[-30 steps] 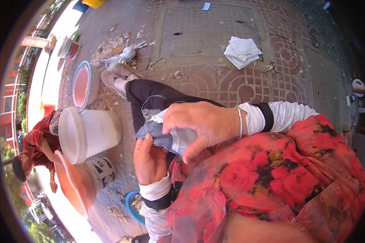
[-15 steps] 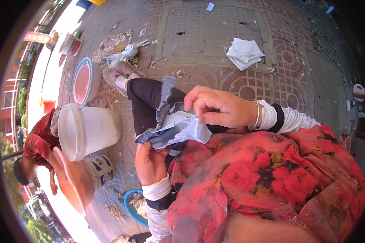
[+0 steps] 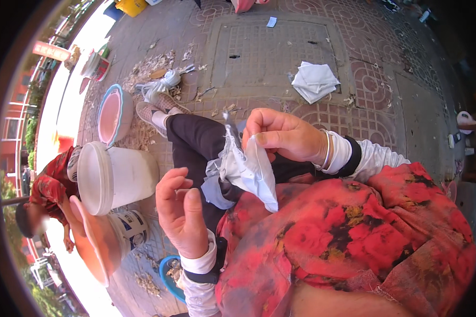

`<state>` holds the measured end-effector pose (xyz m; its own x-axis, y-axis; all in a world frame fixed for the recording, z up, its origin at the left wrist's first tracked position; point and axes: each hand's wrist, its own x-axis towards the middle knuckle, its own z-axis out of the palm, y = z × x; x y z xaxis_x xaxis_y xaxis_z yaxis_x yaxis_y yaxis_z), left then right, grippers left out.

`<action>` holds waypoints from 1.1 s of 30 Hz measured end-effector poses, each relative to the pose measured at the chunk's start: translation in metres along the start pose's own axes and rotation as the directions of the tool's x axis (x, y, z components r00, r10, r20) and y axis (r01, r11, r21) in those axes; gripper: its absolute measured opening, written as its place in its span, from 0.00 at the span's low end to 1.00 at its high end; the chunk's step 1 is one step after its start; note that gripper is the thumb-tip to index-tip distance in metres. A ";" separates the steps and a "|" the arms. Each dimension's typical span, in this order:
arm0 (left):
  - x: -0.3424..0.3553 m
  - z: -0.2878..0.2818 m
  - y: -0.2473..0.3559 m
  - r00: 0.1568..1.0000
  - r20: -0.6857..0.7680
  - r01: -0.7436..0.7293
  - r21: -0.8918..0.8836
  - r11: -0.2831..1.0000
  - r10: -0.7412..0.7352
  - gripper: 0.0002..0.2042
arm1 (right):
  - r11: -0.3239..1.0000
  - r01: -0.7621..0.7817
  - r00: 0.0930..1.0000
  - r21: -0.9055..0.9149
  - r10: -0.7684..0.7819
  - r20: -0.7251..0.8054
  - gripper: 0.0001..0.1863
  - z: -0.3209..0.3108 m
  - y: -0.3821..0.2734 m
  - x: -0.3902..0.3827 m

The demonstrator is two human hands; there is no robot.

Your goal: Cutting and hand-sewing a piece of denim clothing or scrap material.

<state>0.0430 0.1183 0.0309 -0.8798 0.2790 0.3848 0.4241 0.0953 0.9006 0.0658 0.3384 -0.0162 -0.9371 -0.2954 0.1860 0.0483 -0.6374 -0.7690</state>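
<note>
From the pinched thumb and fingers of my right hand hangs a frayed piece of pale blue and white cloth. It droops over my lap, with a loose end trailing near my dark trousers. My left hand is raised beside the cloth, apart from it, fingers loosely curled and spread with nothing in them. Part of the cloth's lower fold lies against my leg, and I cannot make out where it ends.
A stack of white cloth squares lies on the paving ahead. To the left stand a white bucket, a pink basin and an orange basin. A blue basin sits near my left arm. Another person in red is at far left.
My left hand has let go of the cloth and moved left, its fingers opening. The cloth now hangs from my right hand alone, its shape folded downward.
</note>
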 end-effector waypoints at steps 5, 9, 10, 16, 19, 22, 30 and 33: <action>0.007 0.015 0.010 0.960 0.272 0.036 0.098 0.994 -0.062 0.05 | 0.846 0.190 0.973 -0.498 -0.093 0.213 0.05 0.011 -0.012 -0.004; 0.001 0.011 0.005 0.779 0.221 0.611 -0.061 0.789 -0.586 0.14 | 0.802 0.162 0.971 -0.575 -0.026 0.237 0.04 0.011 -0.018 -0.008; 0.000 0.009 0.004 0.778 0.238 0.612 -0.080 0.787 -0.581 0.12 | 0.792 0.150 0.972 -0.592 -0.008 0.235 0.04 0.007 -0.015 -0.009; -0.008 0.006 -0.031 0.869 0.231 0.434 0.070 0.898 -0.437 0.06 | 0.953 -0.152 0.927 -0.264 0.045 -0.373 0.18 -0.061 0.005 -0.041; -0.013 0.007 -0.044 0.855 0.264 0.435 0.106 0.894 -0.447 0.11 | 0.910 -0.245 0.893 -0.335 0.077 -0.444 0.28 -0.078 0.007 -0.057; -0.012 0.010 -0.050 0.851 0.275 0.406 0.199 0.892 -0.448 0.10 | 0.900 -0.290 0.894 -0.325 0.133 -0.428 0.31 -0.081 0.009 -0.063; 0.000 0.014 -0.036 0.754 0.304 0.571 0.135 0.810 -0.582 0.07 | 0.760 -0.246 0.960 -0.601 0.108 -0.257 0.16 -0.059 0.005 -0.053; 0.008 0.016 -0.023 0.629 0.485 0.662 0.074 0.746 -0.607 0.10 | 0.571 -0.038 0.998 -0.820 -0.019 -0.060 0.16 -0.046 0.001 -0.049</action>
<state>0.0293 0.1339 0.0097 -0.7069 0.5815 -0.4027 -0.2506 0.3265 0.9114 0.0962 0.3849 -0.0544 -0.9568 -0.2405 0.1636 -0.2200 0.2303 -0.9479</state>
